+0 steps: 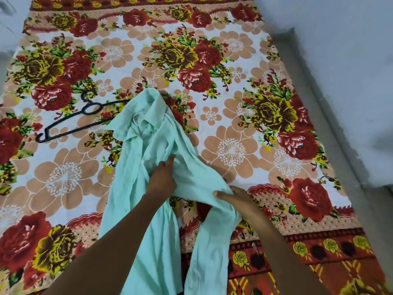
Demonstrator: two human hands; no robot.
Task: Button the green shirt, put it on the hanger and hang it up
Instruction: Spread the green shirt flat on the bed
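- Fingers [168, 165] of my left hand [162, 177] lie nearly straight and close together, flat on the green shirt [148, 188] just right of its front edge, pressing the cloth down.
- Fingers of my right hand [231, 196] are tucked into a fold at the shirt's right side; my thumb lies on top of the cloth, so I am pinching that fold between thumb and fingers.
- Both forearms reach in from the near edge of the bed, the left crossing over the shirt's lower half, the right coming in from the lower right.
- The shirt lies crumpled and open on the flowered bedsheet [234, 81], collar away from me, tails running towards me.
- One small pale button [143, 160] shows just left of my left fingertips.
- The black hanger [85, 116] lies flat on the sheet to the left, one end hidden under the collar.
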